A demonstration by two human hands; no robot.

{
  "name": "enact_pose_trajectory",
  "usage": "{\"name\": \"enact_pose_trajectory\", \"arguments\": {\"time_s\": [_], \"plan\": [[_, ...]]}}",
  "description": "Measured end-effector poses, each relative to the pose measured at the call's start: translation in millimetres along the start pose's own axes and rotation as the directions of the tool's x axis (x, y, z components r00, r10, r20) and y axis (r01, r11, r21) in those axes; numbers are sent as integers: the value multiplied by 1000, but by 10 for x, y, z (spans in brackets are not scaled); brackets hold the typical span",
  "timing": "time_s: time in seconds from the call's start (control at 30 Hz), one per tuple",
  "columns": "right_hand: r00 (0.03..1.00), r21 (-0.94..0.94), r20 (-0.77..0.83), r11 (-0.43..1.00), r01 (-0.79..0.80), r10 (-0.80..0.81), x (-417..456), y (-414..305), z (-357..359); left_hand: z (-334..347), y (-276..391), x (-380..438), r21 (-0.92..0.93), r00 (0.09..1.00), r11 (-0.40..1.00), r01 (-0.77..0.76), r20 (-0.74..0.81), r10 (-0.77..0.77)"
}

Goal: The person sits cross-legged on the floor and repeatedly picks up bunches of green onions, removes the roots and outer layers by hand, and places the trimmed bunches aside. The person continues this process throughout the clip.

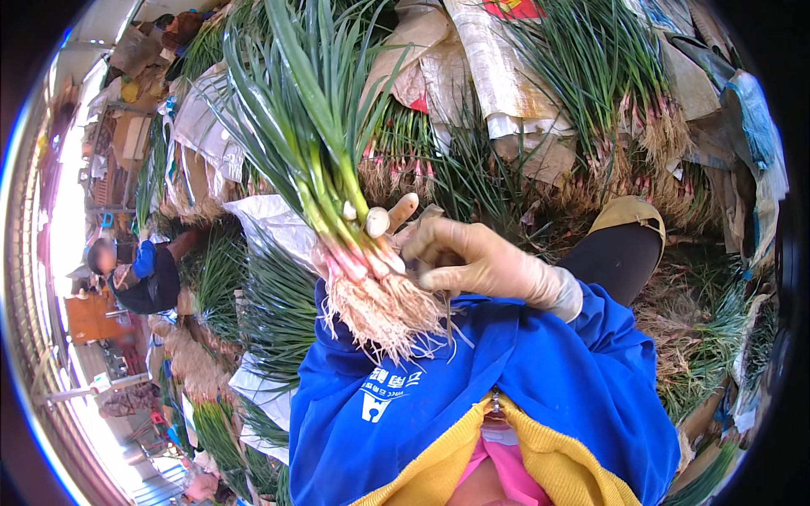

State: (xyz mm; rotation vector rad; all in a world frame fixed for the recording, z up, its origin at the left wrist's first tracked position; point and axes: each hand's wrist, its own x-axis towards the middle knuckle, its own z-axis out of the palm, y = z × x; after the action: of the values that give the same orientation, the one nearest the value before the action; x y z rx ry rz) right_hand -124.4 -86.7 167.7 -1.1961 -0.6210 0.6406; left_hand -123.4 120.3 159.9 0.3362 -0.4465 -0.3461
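A bunch of green onions (329,183) with pinkish-white bases and long pale roots is held up before my chest, its leaves toward the top left. My left hand (383,222) is wrapped around the stems from behind; only gloved fingertips show at the bunch's right side. Beside the bases is my right hand (484,262), in a pale thin glove, its fingers bent and thumb near the index finger. Whether it pinches a root or a leaf there cannot be told. Roots hang down in front of my blue jacket.
More green onions (633,95) lie in rows across the top, partly under woven sacks (500,69). Further bunches (278,303) lie on white sheeting at the left. Loose trimmings (690,341) cover the ground at the right. Another person (149,275) sits at the far left.
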Motion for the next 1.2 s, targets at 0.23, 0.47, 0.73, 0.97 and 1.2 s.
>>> {"name": "enact_pose_trajectory", "arguments": {"time_s": [0.23,0.47,0.73,0.97,1.2], "plan": [[999,405,38,914,5,-22,-318,-170,-246,-289,117,-168,-2,996,999,46,78,-46],[950,211,86,927,-311,299,173,46,65,-99,10,-211,116,976,984,-138,-155,155],[823,-149,-558,964,-219,101,-282,198,-765,388,1301,-1169,400,849,820,-410,-161,503],[948,75,-304,994,-79,98,-190,309,-1261,1079,2029,-2839,880,519,424,-212,-266,812],[824,2,-466,932,-363,322,82,495,-881,-415,826,-4144,515,130,454,-727,-545,828]]}}
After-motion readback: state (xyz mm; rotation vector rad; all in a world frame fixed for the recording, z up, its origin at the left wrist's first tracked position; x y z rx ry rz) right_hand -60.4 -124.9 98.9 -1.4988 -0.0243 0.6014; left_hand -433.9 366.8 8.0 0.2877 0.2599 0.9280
